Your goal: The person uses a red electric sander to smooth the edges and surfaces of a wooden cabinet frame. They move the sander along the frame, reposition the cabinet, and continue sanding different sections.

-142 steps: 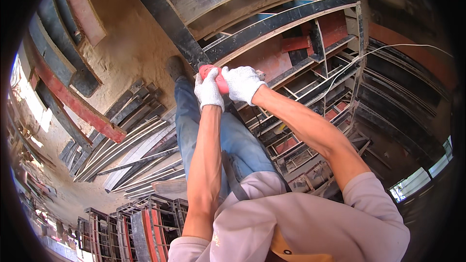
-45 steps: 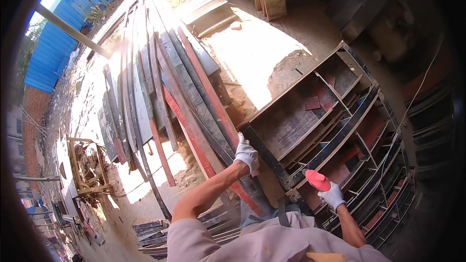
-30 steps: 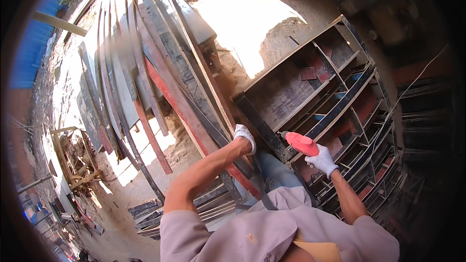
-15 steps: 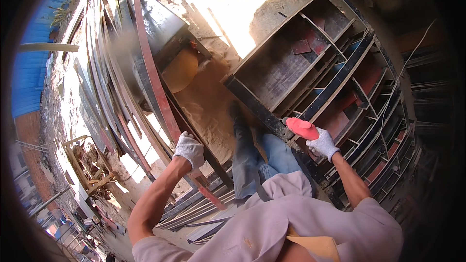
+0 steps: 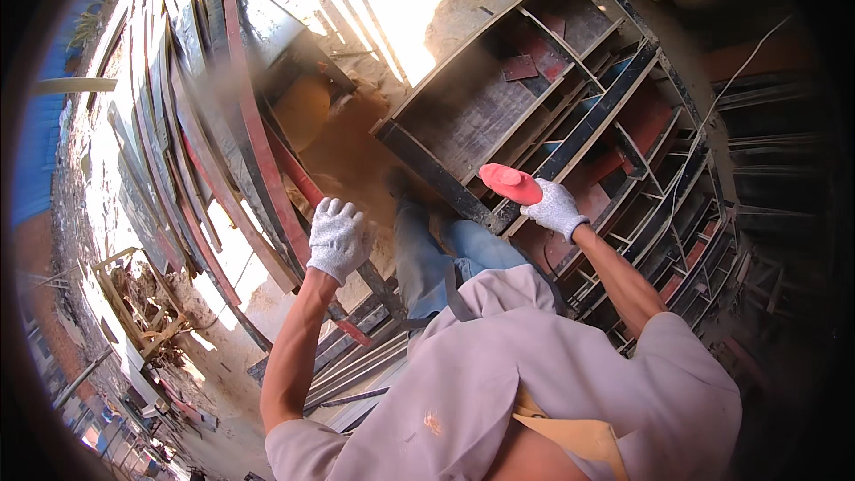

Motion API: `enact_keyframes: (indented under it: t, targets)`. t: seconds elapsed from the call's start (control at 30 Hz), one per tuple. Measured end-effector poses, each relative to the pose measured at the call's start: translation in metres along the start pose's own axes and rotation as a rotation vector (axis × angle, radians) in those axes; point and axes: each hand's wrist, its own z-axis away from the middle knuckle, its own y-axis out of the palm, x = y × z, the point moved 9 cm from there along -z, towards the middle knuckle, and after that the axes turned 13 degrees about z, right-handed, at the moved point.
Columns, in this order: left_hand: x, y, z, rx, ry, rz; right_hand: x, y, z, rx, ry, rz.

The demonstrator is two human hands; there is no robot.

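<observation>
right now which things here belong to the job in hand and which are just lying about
Seem part of the job:
- red tool, held in the right hand
- red board by the left hand; grip unclear
- black-edged compartment frame, below the tool

Seem just lying about:
- long boards piled at left
- small red panel inside the frame
- pale cable across the frame

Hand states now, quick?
Left hand: fingers partly curled by a red board; grip cannot be told.
Right hand: closed, holding the red tool.
</observation>
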Motion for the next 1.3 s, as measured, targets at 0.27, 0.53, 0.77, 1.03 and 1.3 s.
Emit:
enact_keyframes:
  t: [0.27,0.53,0.77,1.03,1.3]
  targets:
    - [0.079,0.067,0.045,0.61,-0.273,-0.312,0.069,-0.02,-0.052,-0.044,-0.203,0.136]
    - [0.091,0.148,-0.049,-0.31,-1.084,1.24,0.154,0.058,-0.158,0.096,-0.407,0.306]
    - [0.137,0.288,-0.118,-0.761,-1.391,1.88,0.205,0.113,-0.234,0.233,-0.48,0.538]
    - [0.171,0.307,-0.129,-0.835,-1.486,2.001,0.227,0.129,-0.277,0.303,-0.51,0.591]
    - [0.178,0.317,-0.127,-0.808,-1.513,1.963,0.227,0.131,-0.276,0.308,-0.491,0.582]
